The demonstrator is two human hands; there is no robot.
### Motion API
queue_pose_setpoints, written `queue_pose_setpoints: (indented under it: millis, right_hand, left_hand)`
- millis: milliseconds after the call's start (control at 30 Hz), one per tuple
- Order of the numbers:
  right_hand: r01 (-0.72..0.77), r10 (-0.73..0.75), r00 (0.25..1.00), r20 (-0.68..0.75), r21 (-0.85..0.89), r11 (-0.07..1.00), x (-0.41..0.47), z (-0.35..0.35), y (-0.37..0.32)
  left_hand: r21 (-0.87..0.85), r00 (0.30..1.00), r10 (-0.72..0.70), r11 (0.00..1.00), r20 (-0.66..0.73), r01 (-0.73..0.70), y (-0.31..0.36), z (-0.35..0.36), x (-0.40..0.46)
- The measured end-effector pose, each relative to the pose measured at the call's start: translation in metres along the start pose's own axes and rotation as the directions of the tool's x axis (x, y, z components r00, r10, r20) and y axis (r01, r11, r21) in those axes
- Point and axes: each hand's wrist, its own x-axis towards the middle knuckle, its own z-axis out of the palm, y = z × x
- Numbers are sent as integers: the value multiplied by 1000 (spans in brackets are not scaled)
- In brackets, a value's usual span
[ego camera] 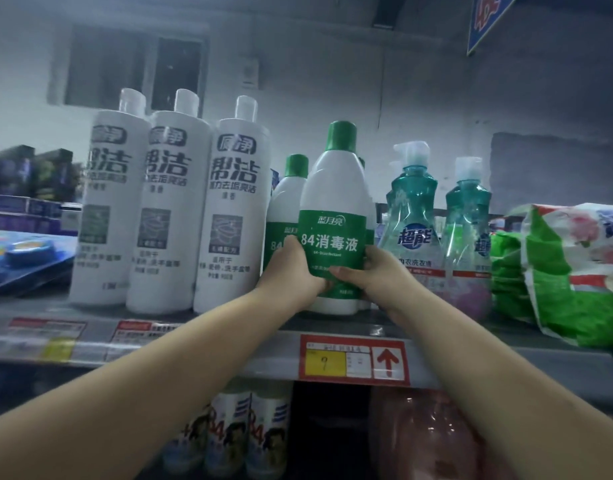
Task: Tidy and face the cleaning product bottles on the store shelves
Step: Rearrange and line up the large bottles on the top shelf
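Both hands are wrapped around one white bottle with a green cap [336, 216] and hold it low down, on its green label. The left hand [293, 268] grips its left side and the right hand [367, 271] grips its right side, with the thumbs near each other at the front. The bottle stands up straight at the front of the shelf [229, 344], and its label already looks out at us. A second green-capped bottle [284, 209] stands just behind the left hand, and it looks close enough to touch the fingers. If the hands turn or push the held bottle too fast, that one could get bumped and tip back. Just left of the left hand stand three tall white bottles [225, 209] close together; a wide swing of the elbow could knock the nearest one, and then it may push the others over too. Just right of the right hand are two see-through teal pump bottles [414, 216]. They are narrow at the top, so a nudge from the right wrist could make them wobble. The held bottle sits close to the shelf edge. If it gets pulled forward too far, I think it could slip off and drop. Slow, small moves would be safest here.
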Motion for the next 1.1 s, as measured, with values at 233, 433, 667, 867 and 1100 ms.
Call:
queue_pose_setpoints:
  millis: [233, 433, 667, 867, 1100]
  right_hand:
    - [-21, 29, 997, 74, -105, 994, 4, 0, 4]
    - [11, -37, 997, -63, -375, 927, 4, 3, 2]
    - [95, -178, 982, -68, -632, 769, 1, 12, -6]
    - [146, -202, 979, 16, -748, 647, 5, 31, -10]
    - [144, -148, 987, 66, -778, 611, -3, 34, -16]
  left_hand:
    - [91, 999, -49, 995, 17, 47, -7, 5, 0]
    - [167, 999, -6, 986, -53, 15, -11, 13, 0]
    - [287, 992, -52, 954, -111, 82, -12, 19, 3]
    - [343, 988, -115, 929, -101, 143, -3, 17, -2]
    - [328, 988, -110, 934, -108, 140, -2, 15, -4]
